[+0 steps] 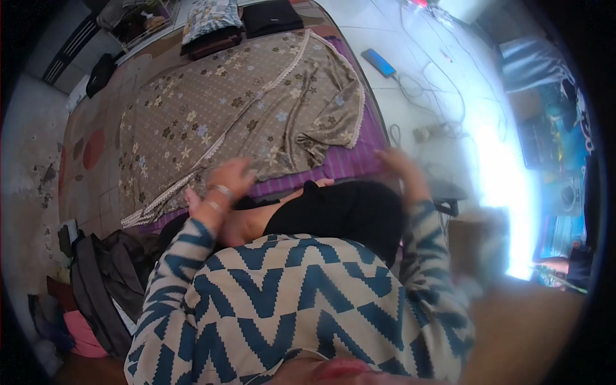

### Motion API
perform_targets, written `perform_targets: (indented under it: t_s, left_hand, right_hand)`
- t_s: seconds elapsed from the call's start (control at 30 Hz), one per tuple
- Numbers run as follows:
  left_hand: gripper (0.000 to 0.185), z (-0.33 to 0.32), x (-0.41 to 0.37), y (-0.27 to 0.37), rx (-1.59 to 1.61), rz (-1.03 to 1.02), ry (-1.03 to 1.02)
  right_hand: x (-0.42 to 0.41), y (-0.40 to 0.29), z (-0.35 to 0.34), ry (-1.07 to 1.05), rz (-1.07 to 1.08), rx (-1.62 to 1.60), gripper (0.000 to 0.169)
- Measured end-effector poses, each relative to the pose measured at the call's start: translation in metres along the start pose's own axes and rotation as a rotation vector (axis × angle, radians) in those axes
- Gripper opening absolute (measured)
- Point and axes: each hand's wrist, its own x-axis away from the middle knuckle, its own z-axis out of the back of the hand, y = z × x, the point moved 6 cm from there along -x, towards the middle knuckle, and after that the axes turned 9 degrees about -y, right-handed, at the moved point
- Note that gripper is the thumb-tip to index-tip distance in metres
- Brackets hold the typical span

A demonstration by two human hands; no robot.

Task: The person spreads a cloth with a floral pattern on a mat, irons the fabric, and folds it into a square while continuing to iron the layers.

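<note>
A brown floral cloth with white lace trim [231, 106] lies spread before me, its right part folded over in a diagonal flap. Under its near edge shows a purple striped cloth [351, 161]. My left hand [232, 177], with a bracelet at the wrist, is over the cloth's near edge; it is blurred, and whether it touches the cloth I cannot tell. My right hand [397, 161] is raised at the right edge of the purple cloth, also blurred, with no held thing visible.
Folded patterned fabric [211, 21] and a folded black cloth [273, 18] lie at the far edge. A clothes iron [445, 195] stands right of my right hand. Cables and a blue-topped power strip [378, 62] lie on the tiles. Dark garments [108, 279] are heaped at left.
</note>
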Motion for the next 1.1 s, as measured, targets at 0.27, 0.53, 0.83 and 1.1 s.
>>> perform_targets:
  t_s: [0.27,0.53,0.83,1.1]
  left_hand:
    - [0.04,-0.09,-0.064,-0.02,-0.264,-0.062,-0.391]
    - [0.032,-0.094,-0.094,-0.058,-0.259,0.08,-0.355]
    - [0.028,-0.109,-0.088,-0.042,-0.247,0.092,-0.508]
    - [0.045,-0.111,-0.079,-0.032,-0.354,0.183,-0.666]
  right_hand:
    - [-0.159,-0.09,-0.07,0.244,0.107,0.615,0.044]
    - [-0.175,-0.086,-0.03,0.337,0.442,-0.266,0.035]
    - [-0.152,0.037,0.083,0.838,0.0,0.695,0.045]
    - [-0.126,0.034,0.042,0.444,-0.246,0.626,0.034]
